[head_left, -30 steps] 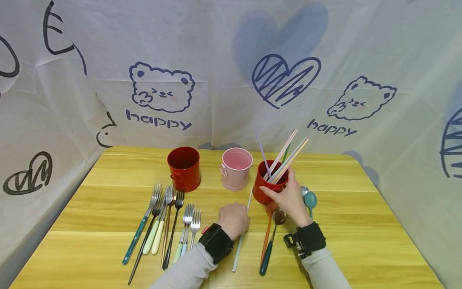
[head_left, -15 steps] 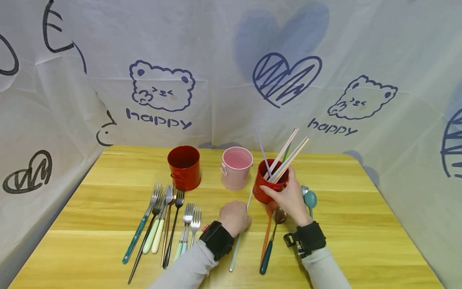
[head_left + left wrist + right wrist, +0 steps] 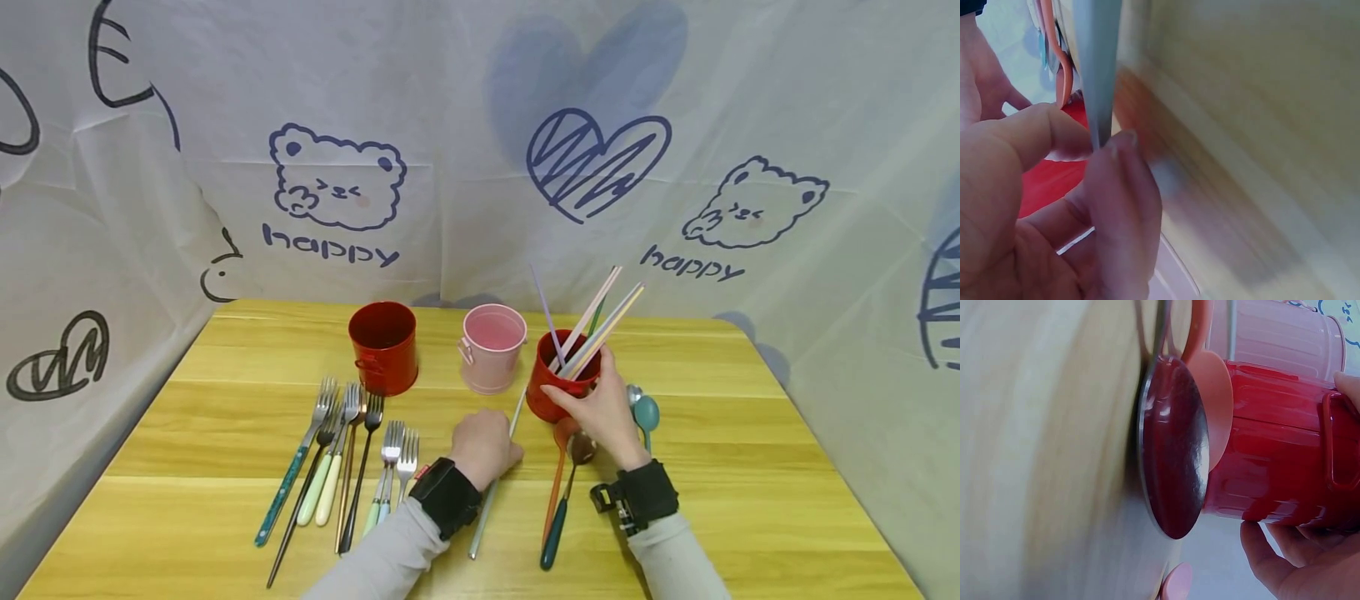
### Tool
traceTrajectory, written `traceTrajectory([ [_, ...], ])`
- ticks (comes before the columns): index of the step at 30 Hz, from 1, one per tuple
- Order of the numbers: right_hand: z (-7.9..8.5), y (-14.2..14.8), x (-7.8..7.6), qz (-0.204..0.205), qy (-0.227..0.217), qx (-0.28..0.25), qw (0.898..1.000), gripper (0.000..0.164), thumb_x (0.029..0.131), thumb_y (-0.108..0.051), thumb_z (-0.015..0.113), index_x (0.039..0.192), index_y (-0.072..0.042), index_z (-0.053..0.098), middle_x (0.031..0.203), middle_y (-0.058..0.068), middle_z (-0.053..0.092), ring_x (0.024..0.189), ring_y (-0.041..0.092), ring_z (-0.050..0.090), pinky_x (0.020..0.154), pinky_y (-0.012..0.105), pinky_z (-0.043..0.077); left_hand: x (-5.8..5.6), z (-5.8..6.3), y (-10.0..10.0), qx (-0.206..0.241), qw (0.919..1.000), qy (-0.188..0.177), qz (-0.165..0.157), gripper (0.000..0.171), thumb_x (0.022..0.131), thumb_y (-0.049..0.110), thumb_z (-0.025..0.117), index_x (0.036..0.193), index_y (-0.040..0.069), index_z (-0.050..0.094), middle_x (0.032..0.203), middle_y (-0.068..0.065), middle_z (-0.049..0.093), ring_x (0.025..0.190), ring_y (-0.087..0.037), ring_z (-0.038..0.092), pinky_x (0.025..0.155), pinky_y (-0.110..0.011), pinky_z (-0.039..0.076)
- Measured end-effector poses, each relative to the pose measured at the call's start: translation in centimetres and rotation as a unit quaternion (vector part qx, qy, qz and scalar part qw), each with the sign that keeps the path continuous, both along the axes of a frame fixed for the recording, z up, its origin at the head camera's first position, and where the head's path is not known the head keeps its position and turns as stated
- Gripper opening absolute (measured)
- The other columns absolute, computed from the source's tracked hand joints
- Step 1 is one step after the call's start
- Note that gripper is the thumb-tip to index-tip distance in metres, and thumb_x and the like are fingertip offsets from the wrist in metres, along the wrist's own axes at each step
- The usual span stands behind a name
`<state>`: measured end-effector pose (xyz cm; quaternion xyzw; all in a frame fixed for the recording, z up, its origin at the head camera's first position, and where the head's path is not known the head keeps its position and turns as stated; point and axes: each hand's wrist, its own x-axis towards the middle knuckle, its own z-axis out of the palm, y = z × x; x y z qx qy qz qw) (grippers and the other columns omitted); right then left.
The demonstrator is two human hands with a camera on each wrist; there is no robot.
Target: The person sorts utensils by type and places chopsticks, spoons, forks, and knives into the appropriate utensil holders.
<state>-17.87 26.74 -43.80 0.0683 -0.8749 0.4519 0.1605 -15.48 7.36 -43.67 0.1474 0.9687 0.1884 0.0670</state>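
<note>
My left hand [image 3: 486, 450] pinches a pale green chopstick [image 3: 483, 521] between thumb and fingers, low over the table. In the left wrist view the chopstick [image 3: 1099, 69] runs up out of the fingertips. My right hand [image 3: 606, 415] grips a red bucket [image 3: 546, 402] at its right side, thumb across the front near the rim and fingers behind. Several pastel chopsticks [image 3: 597, 335] lean out of this bucket. In front of it lie an orange spoon [image 3: 556, 487] and a metal spoon with a dark green handle [image 3: 554, 537].
A pink bucket [image 3: 489, 371] and another red bucket [image 3: 392, 367] stand along the back. Several forks [image 3: 330, 467] lie in a row at the left. A teal spoon [image 3: 646, 412] lies beyond my right wrist. A drawn-on white cloth [image 3: 472, 125] hangs behind the table.
The near end of the chopstick has swung a little left, with my left hand shifting slightly up and left. My right hand has stayed on the red bucket.
</note>
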Motion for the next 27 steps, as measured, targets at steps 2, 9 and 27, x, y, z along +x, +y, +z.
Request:
traceTrajectory([
  [2,0.0,0.0,0.0,0.001,0.000,-0.001,1.000,0.088,0.073,-0.038,0.079,0.140,-0.010,0.029,0.133,0.014,0.050,0.116,0.030,0.051,0.094,0.053,0.044,-0.1,0.1,-0.2,0.008,0.9999,0.007,0.000,0.029,0.073,0.027,0.070,0.056,0.012,0.051,0.053,0.001,0.042,0.049,-0.018,0.047,0.043,-0.031,0.037],
  [9,0.5,-0.3,0.3,0.005,0.005,-0.009,1.000,0.085,0.074,-0.028,0.080,0.140,-0.006,0.029,0.133,0.020,0.050,0.115,0.035,0.051,0.093,0.057,0.043,-0.2,0.3,-1.1,0.051,0.9978,0.042,-0.002,0.030,0.074,0.027,0.069,0.055,0.013,0.049,0.051,0.002,0.042,0.047,-0.018,0.045,0.043,-0.031,0.035],
  [27,-0.2,0.0,-0.1,0.007,0.010,-0.004,1.000,0.090,0.073,-0.036,0.080,0.140,-0.004,0.029,0.133,0.015,0.050,0.115,0.032,0.051,0.093,0.055,0.044,-1.0,1.9,-1.5,0.150,0.9867,0.062,-0.008,0.024,0.078,0.023,0.067,0.064,0.015,0.049,0.054,0.003,0.042,0.049,-0.015,0.046,0.045,-0.027,0.031],
])
